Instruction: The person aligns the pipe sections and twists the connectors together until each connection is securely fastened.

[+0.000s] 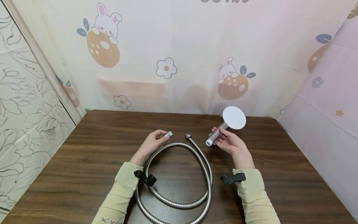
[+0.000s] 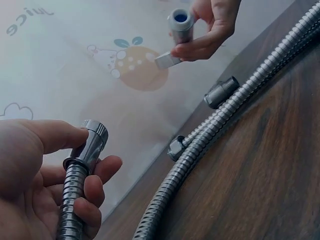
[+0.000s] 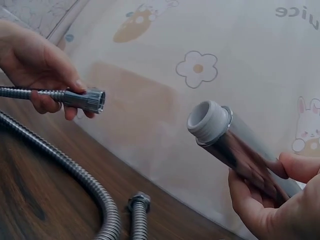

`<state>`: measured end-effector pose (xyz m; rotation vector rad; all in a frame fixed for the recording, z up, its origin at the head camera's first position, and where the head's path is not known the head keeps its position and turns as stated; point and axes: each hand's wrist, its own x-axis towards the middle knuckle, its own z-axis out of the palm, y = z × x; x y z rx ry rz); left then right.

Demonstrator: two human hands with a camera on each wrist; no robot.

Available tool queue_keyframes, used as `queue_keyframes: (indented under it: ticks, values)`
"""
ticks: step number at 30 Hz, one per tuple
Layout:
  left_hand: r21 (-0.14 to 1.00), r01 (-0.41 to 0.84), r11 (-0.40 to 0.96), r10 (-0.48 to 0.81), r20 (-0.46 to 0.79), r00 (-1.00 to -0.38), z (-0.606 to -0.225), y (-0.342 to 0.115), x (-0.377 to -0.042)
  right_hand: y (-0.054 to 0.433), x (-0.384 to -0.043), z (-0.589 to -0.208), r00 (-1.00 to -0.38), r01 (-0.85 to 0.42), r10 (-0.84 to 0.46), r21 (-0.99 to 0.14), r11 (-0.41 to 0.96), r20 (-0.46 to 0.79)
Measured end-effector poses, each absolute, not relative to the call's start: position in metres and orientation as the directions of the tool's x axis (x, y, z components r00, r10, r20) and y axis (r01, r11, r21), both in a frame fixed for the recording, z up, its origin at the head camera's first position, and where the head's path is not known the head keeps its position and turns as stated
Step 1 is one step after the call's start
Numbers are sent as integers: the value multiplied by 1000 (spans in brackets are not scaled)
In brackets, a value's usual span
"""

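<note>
My left hand (image 1: 152,144) pinches the chrome end fitting (image 2: 90,145) of a flexible metal shower hose (image 1: 179,206) between thumb and fingers. The fitting's open end points right, toward the shower head. In my right hand (image 1: 232,143) is a hand shower head (image 1: 234,117), gripped by its silver handle (image 3: 250,160). Its round white spray face is up and its white threaded end (image 3: 207,122) points down and left. Fitting and threaded end are apart. The hose lies in loops on the table, its other end, a hex nut (image 1: 188,136), lying between the hands.
The brown wooden table (image 1: 84,174) meets a printed cloth backdrop (image 1: 190,56) at its far edge. A short chrome cylindrical piece (image 2: 221,92) lies on the table behind the hose, mostly hidden by my right hand in the head view. Black straps (image 1: 233,178) circle both wrists.
</note>
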<state>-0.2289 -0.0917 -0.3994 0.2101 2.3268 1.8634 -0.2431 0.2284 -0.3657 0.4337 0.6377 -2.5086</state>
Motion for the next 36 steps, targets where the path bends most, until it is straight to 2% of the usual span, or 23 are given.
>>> queue_keyframes:
  ticks: [7, 17, 30, 36]
  values:
    - [971, -9, 237, 203, -59, -977, -400, -86, -226, 213, -245, -368, -832, 533, -368, -414, -738, -415]
    - [958, 72, 277, 282, -9, -959, -398, -83, -225, 193, -241, -367, -903, 430, -296, -643, -633, -312]
    - [966, 38, 255, 306, -44, -951, -396, -77, -222, 172, -245, -369, -911, 413, -256, -706, -575, -325]
    - [970, 44, 239, 350, -44, -936, -380, -77, -212, 161, -249, -371, -921, 389, -225, -731, -561, -317]
